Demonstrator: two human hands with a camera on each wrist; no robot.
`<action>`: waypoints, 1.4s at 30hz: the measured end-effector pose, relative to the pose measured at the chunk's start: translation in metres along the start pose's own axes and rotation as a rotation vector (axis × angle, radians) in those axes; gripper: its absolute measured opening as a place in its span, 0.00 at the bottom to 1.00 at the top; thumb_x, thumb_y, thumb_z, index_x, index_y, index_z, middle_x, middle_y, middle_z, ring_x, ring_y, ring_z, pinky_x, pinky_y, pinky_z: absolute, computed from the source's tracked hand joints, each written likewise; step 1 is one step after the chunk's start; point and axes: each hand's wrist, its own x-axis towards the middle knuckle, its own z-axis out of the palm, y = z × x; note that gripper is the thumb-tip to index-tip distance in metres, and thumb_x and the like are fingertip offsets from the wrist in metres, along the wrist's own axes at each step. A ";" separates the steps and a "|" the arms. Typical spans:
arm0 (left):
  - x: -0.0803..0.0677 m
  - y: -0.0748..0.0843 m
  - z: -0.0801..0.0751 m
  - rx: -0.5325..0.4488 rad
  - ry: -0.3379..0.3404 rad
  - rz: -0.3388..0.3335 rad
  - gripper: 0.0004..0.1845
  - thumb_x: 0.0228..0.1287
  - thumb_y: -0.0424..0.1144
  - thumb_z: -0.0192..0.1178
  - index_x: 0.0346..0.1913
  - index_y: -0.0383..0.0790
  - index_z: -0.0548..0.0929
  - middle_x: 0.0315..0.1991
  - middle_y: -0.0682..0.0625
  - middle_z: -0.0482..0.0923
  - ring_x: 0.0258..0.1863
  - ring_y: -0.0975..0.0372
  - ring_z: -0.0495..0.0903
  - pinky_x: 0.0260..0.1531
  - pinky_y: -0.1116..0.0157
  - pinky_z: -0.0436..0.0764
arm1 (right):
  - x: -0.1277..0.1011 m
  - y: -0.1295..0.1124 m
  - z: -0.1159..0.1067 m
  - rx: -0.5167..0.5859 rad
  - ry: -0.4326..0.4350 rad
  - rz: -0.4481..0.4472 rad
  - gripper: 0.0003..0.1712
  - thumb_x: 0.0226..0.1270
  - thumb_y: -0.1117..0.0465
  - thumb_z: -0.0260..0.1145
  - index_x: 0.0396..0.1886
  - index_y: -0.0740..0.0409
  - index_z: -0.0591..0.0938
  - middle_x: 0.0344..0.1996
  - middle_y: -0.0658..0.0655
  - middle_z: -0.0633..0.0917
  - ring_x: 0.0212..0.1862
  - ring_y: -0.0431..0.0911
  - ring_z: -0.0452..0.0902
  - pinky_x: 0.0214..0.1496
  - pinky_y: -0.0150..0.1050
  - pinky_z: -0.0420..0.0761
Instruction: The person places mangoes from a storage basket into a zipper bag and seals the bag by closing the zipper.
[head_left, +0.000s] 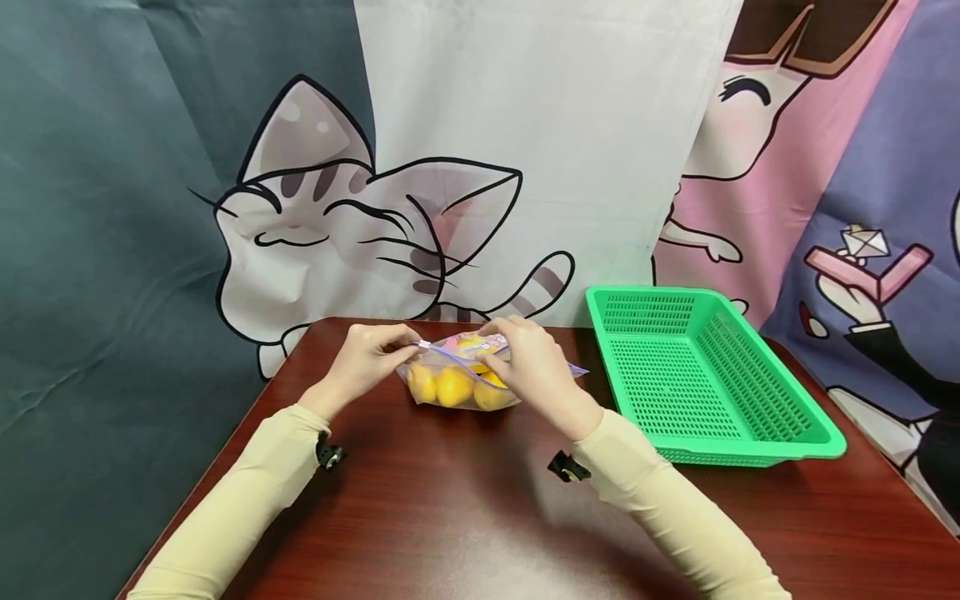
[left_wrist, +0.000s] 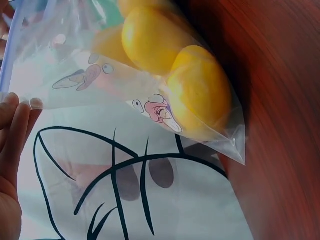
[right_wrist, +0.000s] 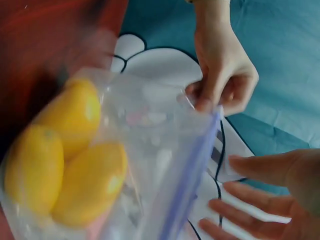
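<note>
A clear zip-lock bag (left_wrist: 65, 90) with a purple zip edge and small printed cartoon figures stands on the table. Several yellow oval fruits (left_wrist: 200, 90) lie along its bottom. In the head view, my left hand (head_left: 365, 360) pinches the bag's upper left corner between thumb and fingers, at one end of the zip. My right hand (head_left: 534, 365) is over the right part of the bag, thumb and fingers apart. The right wrist view shows that hand's fingers (right_wrist: 250, 202) spread beside the purple zip edge, not gripping it.
To the right on the table stands a green plastic basket (head_left: 622, 392) with slotted walls. The dark red-brown wooden table (head_left: 420, 500) reaches back to a cloth backdrop (head_left: 480, 100) printed with cartoon figures. Both wrists carry a small black device (head_left: 328, 452).
</note>
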 end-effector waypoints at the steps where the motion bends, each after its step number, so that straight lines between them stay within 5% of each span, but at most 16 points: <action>1: 0.000 0.000 0.000 0.006 0.005 0.006 0.08 0.49 0.26 0.68 0.29 0.43 0.85 0.25 0.55 0.84 0.24 0.70 0.80 0.26 0.76 0.78 | 0.002 -0.003 0.004 0.023 0.019 -0.029 0.13 0.56 0.55 0.71 0.42 0.51 0.84 0.42 0.52 0.84 0.46 0.49 0.80 0.41 0.46 0.81; 5: 0.000 0.000 0.001 0.023 0.009 0.030 0.09 0.48 0.26 0.70 0.29 0.44 0.86 0.25 0.55 0.84 0.24 0.69 0.80 0.26 0.74 0.78 | 0.010 -0.013 0.018 0.089 0.081 -0.132 0.10 0.56 0.57 0.71 0.38 0.51 0.85 0.39 0.50 0.85 0.46 0.47 0.79 0.47 0.42 0.80; 18: -0.002 0.006 -0.003 -0.003 -0.092 0.067 0.05 0.57 0.29 0.64 0.34 0.41 0.86 0.28 0.49 0.85 0.27 0.68 0.81 0.29 0.78 0.76 | 0.020 -0.022 0.055 0.051 0.171 -0.255 0.06 0.54 0.54 0.73 0.32 0.47 0.85 0.29 0.45 0.85 0.33 0.41 0.78 0.34 0.33 0.77; 26: -0.003 0.004 -0.003 -0.015 -0.083 0.066 0.07 0.53 0.27 0.66 0.32 0.42 0.86 0.27 0.51 0.85 0.24 0.70 0.79 0.26 0.79 0.75 | 0.019 -0.019 0.060 0.083 0.237 -0.321 0.04 0.54 0.57 0.73 0.29 0.49 0.85 0.28 0.46 0.84 0.31 0.40 0.78 0.30 0.31 0.76; 42: -0.007 0.004 -0.005 0.028 -0.072 0.112 0.11 0.48 0.23 0.67 0.31 0.42 0.86 0.27 0.53 0.85 0.22 0.72 0.76 0.24 0.78 0.73 | 0.017 -0.019 0.061 0.061 0.219 -0.434 0.03 0.57 0.61 0.70 0.29 0.53 0.83 0.27 0.47 0.82 0.31 0.39 0.78 0.33 0.31 0.78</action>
